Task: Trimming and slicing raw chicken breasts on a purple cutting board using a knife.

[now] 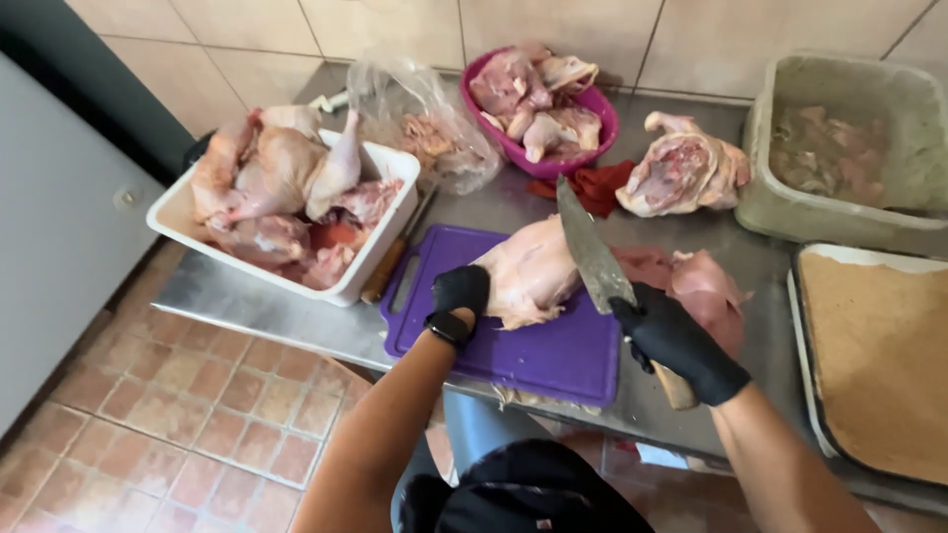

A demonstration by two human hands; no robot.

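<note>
A raw chicken piece [528, 271] lies on a purple cutting board [553, 355]. My left hand [460, 293], in a black glove, presses on the chicken's near left side. My right hand [676, 341], also in a black glove, grips the wooden handle of a large knife [591, 252]. The blade points away from me and rests against the chicken's right side. Cut pink meat [696, 286] lies to the right of the blade, partly off the board.
A white tub of raw chicken parts [380, 252] sits at left, a clear plastic bag [425, 123] behind it. A pink bowl of chicken [602, 133], a chicken carcass [681, 173], a grey tub [790, 212] and a tray of breadcrumbs [874, 345] fill the steel counter's back and right.
</note>
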